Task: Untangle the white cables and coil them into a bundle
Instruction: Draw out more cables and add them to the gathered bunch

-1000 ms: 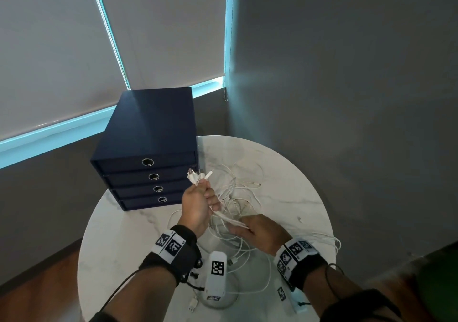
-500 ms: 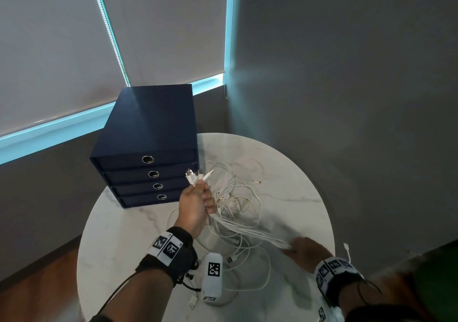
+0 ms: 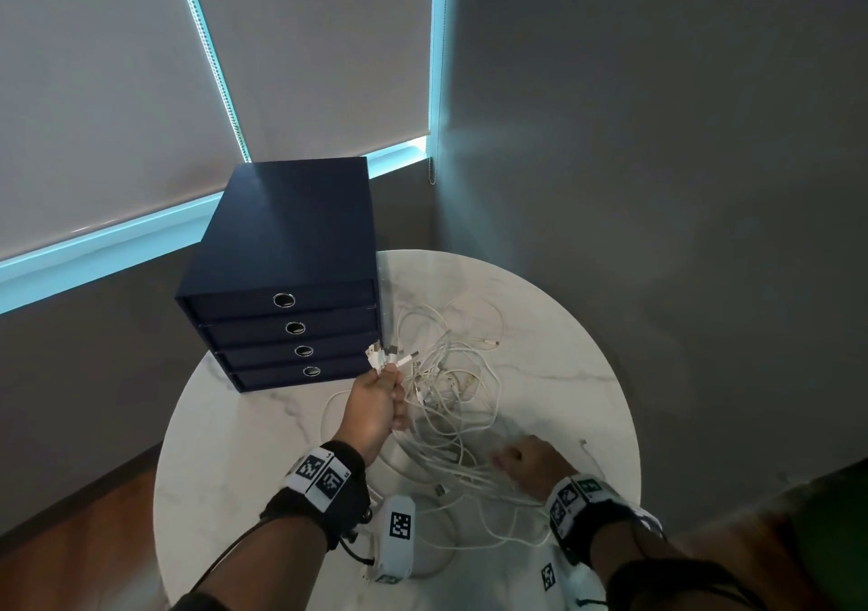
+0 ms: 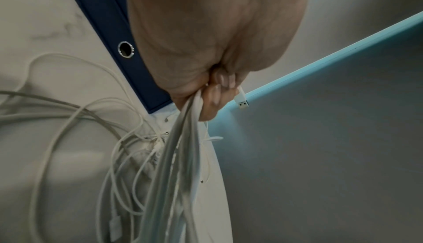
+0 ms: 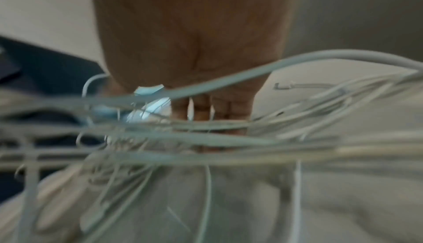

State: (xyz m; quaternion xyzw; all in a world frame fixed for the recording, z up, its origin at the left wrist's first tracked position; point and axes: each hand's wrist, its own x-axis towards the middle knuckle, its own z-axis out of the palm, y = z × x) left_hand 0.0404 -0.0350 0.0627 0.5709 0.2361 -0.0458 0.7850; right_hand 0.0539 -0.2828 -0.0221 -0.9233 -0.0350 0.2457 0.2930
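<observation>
White and thin, the cables (image 3: 451, 394) lie in a loose snarl on the round marble table (image 3: 563, 328), just beside the navy drawer box (image 3: 282, 253). My left hand (image 3: 375, 408) is clenched round a gathered sheaf of their plug ends, held up off the table; one USB plug (image 4: 242, 100) sticks out past my fingertips (image 4: 219, 91). From that fist the strands run down and across to my right hand (image 3: 530, 462), which sits low among them near the table's front edge. Its fingers look curled in the head view, but the wrist view is too blurred for me to say whether it actually grips any strand.

I judge these cables light, limp and a little springy: they will keep their loops and snag on each other rather than slide free. The jackets look smooth, so a slack pinch may slip. The plugs are the stiff parts and the likeliest to catch in a loop. I would keep hold near the plug ends and draw each strand out gently, never yanking at a knot.
</observation>
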